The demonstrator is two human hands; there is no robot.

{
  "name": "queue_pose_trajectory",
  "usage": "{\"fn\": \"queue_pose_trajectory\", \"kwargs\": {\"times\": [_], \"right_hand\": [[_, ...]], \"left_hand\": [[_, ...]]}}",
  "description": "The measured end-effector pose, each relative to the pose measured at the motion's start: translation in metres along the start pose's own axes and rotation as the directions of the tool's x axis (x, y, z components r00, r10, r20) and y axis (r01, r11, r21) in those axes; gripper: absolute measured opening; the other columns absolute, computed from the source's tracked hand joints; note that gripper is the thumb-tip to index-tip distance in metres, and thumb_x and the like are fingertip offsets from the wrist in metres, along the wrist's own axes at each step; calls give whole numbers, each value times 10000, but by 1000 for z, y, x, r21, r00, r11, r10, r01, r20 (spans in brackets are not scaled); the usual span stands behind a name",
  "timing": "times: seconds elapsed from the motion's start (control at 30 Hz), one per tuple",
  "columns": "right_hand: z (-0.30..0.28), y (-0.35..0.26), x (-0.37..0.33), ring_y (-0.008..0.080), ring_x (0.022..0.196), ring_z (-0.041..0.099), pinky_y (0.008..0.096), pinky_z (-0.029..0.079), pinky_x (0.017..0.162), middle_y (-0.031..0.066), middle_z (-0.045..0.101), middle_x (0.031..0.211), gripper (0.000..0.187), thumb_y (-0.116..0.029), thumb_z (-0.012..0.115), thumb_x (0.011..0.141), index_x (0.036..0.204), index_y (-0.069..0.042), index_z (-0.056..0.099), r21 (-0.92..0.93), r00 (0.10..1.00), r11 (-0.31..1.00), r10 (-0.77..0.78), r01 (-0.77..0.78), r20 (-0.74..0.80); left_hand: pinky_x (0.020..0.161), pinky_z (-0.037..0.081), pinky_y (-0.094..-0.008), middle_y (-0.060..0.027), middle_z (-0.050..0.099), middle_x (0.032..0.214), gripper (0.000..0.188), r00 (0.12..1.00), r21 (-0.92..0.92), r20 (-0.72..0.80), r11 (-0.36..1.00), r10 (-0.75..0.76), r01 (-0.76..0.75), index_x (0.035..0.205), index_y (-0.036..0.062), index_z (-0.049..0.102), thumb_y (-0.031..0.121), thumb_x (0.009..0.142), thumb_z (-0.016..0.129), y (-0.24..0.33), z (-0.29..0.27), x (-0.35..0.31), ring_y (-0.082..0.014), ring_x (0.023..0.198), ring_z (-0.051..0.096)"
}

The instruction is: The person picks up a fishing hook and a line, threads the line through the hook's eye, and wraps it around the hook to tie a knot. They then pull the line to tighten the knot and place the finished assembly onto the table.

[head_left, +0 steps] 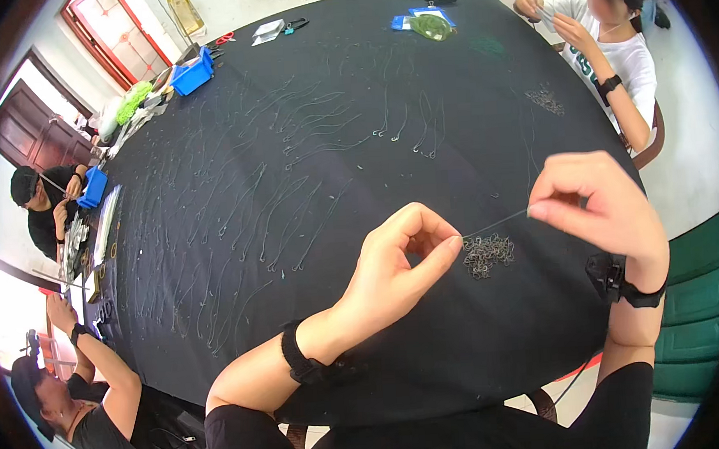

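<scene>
Above the near right part of the black-covered table, a thin dark fishing line (495, 223) runs taut between my two hands. My left hand (399, 259) pinches one end between thumb and forefinger. Whether a hook sits in that pinch is hidden by the fingertips. Slightly higher and to the right, my right hand (601, 205) pinches the line too, with its wrist bent. Just beneath the line lies a heap of small metal fish hooks (489, 258), close to my left fingertips. Finished-looking hooks with line loops (275, 254) are spread over the table left of my hands.
Three other people sit round the table (433, 343), one at the far right by a smaller hook pile (545, 100), two at the left. A blue bin (193, 72), red scissors (225, 38) and a green bundle (432, 27) lie along the far edge.
</scene>
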State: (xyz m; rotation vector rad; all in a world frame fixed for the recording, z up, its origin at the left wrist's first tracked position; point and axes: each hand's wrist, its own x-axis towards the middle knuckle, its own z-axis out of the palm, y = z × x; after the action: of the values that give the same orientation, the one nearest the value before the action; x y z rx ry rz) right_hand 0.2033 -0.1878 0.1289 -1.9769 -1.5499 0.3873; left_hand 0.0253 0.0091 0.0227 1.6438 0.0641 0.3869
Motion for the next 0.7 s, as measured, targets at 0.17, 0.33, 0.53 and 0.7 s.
{"fn": "queue_pose_trajectory", "kwargs": {"times": [0.17, 0.33, 0.53, 0.7], "right_hand": [[-11, -4, 9, 54, 623, 546, 211, 415, 557, 13, 608, 749, 133, -66, 688, 932, 839, 10, 631, 291, 987, 957, 62, -17, -145], [-7, 3, 18, 15, 631, 489, 181, 378, 550, -34, 499, 769, 187, -91, 657, 958, 824, -49, 533, 331, 983, 944, 48, 13, -175], [-9, 12, 15, 11, 612, 477, 182, 365, 544, -33, 513, 738, 181, -108, 660, 969, 835, -36, 561, 354, 958, 906, -148, 231, -247], [-6, 4, 16, 22, 613, 478, 187, 369, 558, -20, 564, 764, 150, -129, 688, 969, 886, -27, 617, 428, 952, 866, -156, 259, -262]], "left_hand": [[770, 476, -235, 23, 616, 979, 118, 979, -178, 67, 963, -194, 203, 1056, 52, 608, 150, 1012, 655, -6, -3, 1, -51, 876, 562], [761, 486, -242, 19, 617, 982, 101, 978, -185, 47, 960, -205, 210, 1034, 65, 625, 159, 1013, 657, -12, 1, 5, -52, 877, 566], [725, 462, -214, 49, 635, 916, 93, 967, -191, 25, 949, -252, 252, 1027, 86, 653, 167, 997, 686, -16, 3, 13, -32, 821, 560], [765, 477, -234, 59, 621, 920, 121, 930, -228, 15, 905, -366, 360, 1039, 104, 662, 214, 998, 689, -13, 5, 18, -35, 861, 561]]}}
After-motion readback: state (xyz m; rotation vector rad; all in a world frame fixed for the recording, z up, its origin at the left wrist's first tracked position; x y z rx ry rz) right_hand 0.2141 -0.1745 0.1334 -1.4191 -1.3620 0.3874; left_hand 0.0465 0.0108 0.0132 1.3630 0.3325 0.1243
